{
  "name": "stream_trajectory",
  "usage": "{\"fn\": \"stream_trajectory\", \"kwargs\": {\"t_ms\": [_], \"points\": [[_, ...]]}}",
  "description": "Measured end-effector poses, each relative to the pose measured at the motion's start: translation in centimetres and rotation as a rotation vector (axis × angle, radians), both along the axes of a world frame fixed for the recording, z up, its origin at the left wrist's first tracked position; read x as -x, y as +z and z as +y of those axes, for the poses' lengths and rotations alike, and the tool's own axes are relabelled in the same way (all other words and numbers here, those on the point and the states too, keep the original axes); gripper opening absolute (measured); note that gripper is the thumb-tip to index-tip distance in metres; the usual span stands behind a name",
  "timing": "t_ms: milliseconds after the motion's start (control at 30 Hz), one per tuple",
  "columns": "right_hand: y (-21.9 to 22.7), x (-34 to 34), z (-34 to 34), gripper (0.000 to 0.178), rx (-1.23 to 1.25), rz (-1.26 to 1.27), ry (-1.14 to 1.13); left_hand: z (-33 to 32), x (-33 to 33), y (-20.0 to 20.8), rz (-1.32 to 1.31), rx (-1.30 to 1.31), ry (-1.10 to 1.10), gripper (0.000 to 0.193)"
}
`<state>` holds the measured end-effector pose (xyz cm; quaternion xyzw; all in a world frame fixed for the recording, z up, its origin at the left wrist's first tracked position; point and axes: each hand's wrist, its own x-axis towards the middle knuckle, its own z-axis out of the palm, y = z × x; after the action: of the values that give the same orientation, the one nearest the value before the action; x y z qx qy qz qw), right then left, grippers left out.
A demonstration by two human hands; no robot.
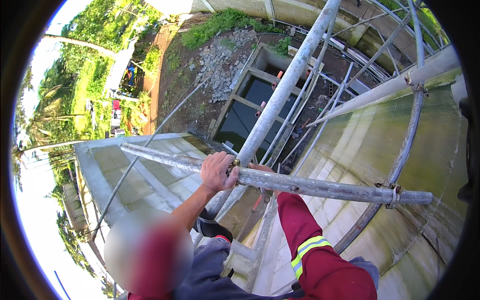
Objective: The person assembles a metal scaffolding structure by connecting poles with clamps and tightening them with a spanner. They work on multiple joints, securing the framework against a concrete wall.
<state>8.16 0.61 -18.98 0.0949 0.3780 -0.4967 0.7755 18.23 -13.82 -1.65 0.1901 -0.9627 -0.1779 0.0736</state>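
Where two weathered metal scaffold tubes cross at the centre of the frame, a person's bare hands meet beside a rust-brown clamp (234, 164). Grey, scuffed and mottled with pale patches, the horizontal tube (310, 185) runs from left of centre to the lower right, over a thicker, blotched sloping tube (287, 87) that rises to the top edge. A second metal clamp (395, 196) rings the horizontal tube near its right end, beside a dark upright tube (410, 130) that looks curved in the wide lens.

The left hand (214, 171) is wrapped over the horizontal tube just left of the crossing, fingers bent across its top toward the clamp and thumb along the near side. The right hand (264, 169) is mostly hidden behind the same tube, just right of the crossing; how tightly its fingers are closed, or on what, cannot be told. A dark red sleeve (299, 220) with a yellow-and-silver reflective band (310, 248) covers that arm.

Blockwork stained green and yellow (345, 145) fills the right side. Dark, smooth water (236, 121) lies in a concrete-edged pit at upper centre, near flat, broken grey rubble (225, 65).
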Motion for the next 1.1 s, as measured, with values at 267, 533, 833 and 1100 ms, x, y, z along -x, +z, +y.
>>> {"fn": "stream_trajectory", "kwargs": {"t_ms": [267, 533, 833, 1100], "points": [[1.0, -0.2, 0.0, 0.035, 0.056, -0.124, -0.110, -0.1, -0.1, 0.3, 0.026, -0.002, -0.007, 0.031], [-0.1, -0.6, 0.8, 0.038, 0.037, -0.139, -0.125, 0.1, 0.0, 0.0, 0.011, 0.001, 0.000, 0.028], [-0.7, -1.2, 0.6, 0.041, 0.088, -0.117, -0.220, 0.1, 0.1, 0.3, -0.003, 0.005, -0.005, 0.027], [-1.0, -1.2, 0.9, 0.038, 0.057, -0.241, -0.215, 0.1, 0.3, 0.2, 0.037, -0.002, -0.005, 0.032]]}}
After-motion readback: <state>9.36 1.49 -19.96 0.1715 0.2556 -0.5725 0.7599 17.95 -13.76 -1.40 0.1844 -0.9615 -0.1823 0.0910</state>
